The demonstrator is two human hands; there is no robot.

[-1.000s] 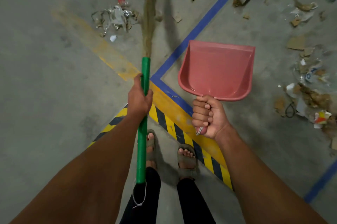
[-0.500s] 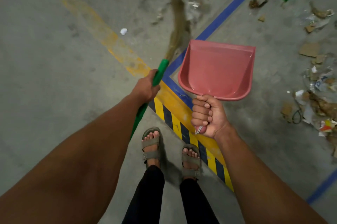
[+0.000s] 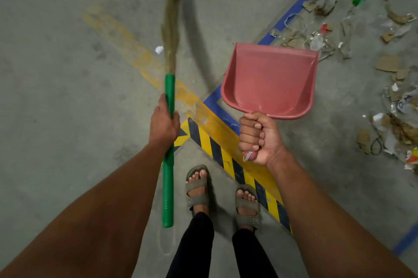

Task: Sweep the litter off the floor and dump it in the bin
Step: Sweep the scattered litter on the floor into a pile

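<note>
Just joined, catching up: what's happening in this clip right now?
A person is sweeping a concrete floor. The left hand grips the green-handled broom, its bristles blurred out ahead near a small white scrap. The right hand holds a red dustpan up off the floor, and it looks empty. Most of the litter, cardboard bits and wrappers, lies beyond the blue floor line to the right. No bin is in view.

Yellow-black hazard stripe (image 3: 217,148) crossing concrete; blue floor line (image 3: 300,3); grey sandals (image 3: 198,189)
</note>
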